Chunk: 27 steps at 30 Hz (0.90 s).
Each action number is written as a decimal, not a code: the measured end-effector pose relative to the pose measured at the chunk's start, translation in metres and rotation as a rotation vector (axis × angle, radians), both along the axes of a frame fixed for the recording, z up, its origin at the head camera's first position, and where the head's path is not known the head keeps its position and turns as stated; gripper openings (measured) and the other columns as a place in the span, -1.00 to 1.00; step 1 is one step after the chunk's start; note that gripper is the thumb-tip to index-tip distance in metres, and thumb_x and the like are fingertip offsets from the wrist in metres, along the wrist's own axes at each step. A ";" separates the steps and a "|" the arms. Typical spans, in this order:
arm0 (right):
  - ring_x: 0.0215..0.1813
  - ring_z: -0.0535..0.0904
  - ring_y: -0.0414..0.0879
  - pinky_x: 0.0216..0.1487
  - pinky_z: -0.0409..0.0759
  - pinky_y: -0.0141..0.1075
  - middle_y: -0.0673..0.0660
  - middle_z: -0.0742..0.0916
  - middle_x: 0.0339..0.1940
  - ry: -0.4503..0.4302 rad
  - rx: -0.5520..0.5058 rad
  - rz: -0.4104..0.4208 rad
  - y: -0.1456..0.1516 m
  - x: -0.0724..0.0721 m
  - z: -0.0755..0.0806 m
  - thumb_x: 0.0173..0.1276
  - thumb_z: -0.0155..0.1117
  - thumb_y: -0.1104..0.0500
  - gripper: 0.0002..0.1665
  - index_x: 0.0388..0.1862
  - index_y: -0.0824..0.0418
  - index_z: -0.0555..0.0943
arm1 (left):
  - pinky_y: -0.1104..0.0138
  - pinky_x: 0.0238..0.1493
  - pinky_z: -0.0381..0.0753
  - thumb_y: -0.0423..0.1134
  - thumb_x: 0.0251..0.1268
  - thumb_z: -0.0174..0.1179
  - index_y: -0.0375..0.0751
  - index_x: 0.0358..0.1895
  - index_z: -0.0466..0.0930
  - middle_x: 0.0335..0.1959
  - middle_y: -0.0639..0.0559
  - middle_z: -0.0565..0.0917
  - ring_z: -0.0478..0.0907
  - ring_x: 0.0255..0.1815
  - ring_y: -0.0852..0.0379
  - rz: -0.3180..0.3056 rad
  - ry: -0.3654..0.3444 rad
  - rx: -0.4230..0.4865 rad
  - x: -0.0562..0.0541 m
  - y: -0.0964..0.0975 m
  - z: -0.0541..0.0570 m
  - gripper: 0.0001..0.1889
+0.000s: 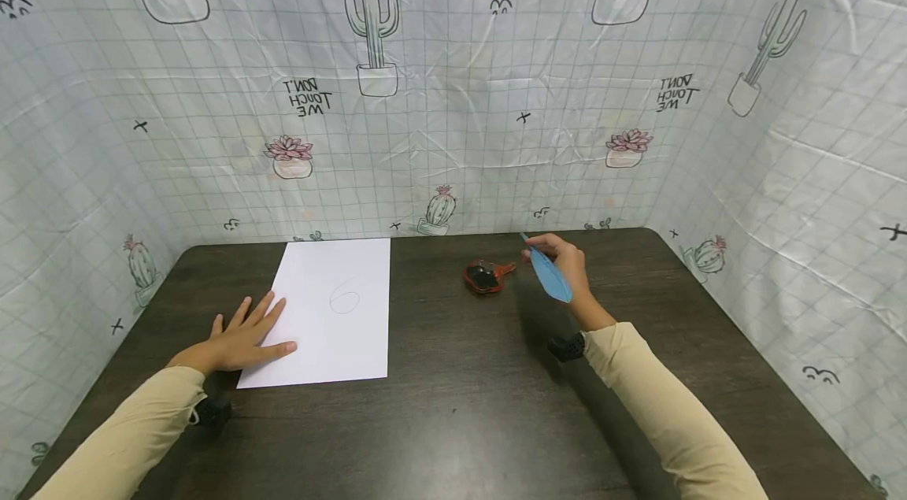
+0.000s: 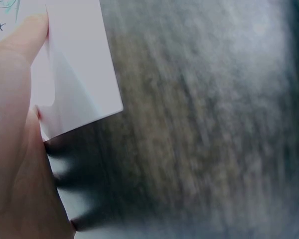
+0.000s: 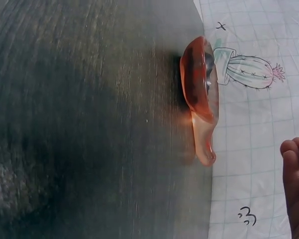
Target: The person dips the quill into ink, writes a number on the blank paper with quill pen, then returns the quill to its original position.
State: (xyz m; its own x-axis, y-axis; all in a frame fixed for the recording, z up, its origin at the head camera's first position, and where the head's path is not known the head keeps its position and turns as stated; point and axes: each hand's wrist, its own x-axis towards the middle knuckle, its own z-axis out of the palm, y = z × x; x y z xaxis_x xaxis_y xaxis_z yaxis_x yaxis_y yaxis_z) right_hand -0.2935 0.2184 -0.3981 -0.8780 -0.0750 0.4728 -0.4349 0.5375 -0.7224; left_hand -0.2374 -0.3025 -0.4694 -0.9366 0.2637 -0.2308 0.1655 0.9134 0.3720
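Observation:
My left hand [image 1: 237, 341] lies with spread fingers on the left edge of a white sheet of paper [image 1: 361, 350], which bears a thin drawn figure like a 6. In the left wrist view, the thumb [image 2: 37, 32] rests along the same sheet [image 2: 82, 64]. Over the table's back right, my right hand [image 1: 570, 264] pinches a blue feather [image 1: 550, 276] between thumb and fingers, its thin end pointing up and back. Left of that hand stands a small translucent red dish [image 1: 471, 283] with a handle and dark liquid inside. Only fingertips [image 3: 291, 167] show in the right wrist view, the feather out of sight.
The dark wooden table [image 1: 439, 421] ends at a pale grid-patterned cloth [image 1: 460, 146] hanging behind and along both sides. The red dish [image 3: 195, 82] sits close to the back edge. Each wrist carries a black camera strap.

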 end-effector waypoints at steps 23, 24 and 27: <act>-0.10 0.72 -0.15 -0.07 0.63 -0.36 0.06 0.78 -0.16 -0.332 -0.809 0.320 0.022 -0.024 -0.017 0.41 0.10 0.38 -0.46 0.31 0.56 0.29 | -0.46 0.11 -0.63 0.42 0.19 0.01 -0.09 0.55 -0.23 0.56 -0.22 -0.33 -0.50 0.47 -0.44 -0.005 -0.017 0.030 0.007 0.006 0.013 0.04; -0.09 0.72 -0.15 -0.08 0.63 -0.36 0.06 0.78 -0.16 -0.351 -0.814 0.326 0.023 -0.024 -0.017 0.42 0.09 0.37 -0.48 0.31 0.54 0.31 | -0.45 0.12 -0.63 0.43 0.18 0.00 -0.07 0.56 -0.24 0.56 -0.20 -0.33 -0.50 0.48 -0.43 -0.002 -0.017 0.022 0.006 0.005 0.011 0.05; -0.08 0.72 -0.15 -0.12 0.64 -0.38 0.06 0.78 -0.15 -0.385 -0.800 0.344 0.027 -0.025 -0.015 0.47 0.04 0.35 -0.52 0.31 0.50 0.33 | -0.45 0.11 -0.64 0.47 0.17 -0.04 -0.03 0.56 -0.28 0.56 -0.19 -0.34 -0.50 0.48 -0.42 -0.001 -0.007 0.009 0.002 0.002 0.005 0.06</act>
